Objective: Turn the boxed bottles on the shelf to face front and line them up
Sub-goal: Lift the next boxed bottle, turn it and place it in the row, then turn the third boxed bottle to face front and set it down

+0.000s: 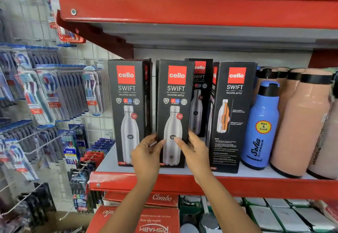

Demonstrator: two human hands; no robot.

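Note:
Several black Cello Swift bottle boxes stand on the middle shelf (128,175). The leftmost box (128,112) faces front. The second box (174,104) also faces front, held at its lower part between my left hand (147,153) on its left edge and my right hand (194,150) on its right edge. A third box (199,86) stands further back, partly hidden behind the second. The fourth box (232,117) shows a different panel, with a cutaway bottle picture and small text.
A blue "Hot & Cold" bottle (260,126) and peach flasks (303,123) stand right of the boxes. The upper red shelf (182,8) overhangs closely. Toothbrush packs (54,94) hang on a wire grid at left. Red "Combo" cartons (161,198) sit below.

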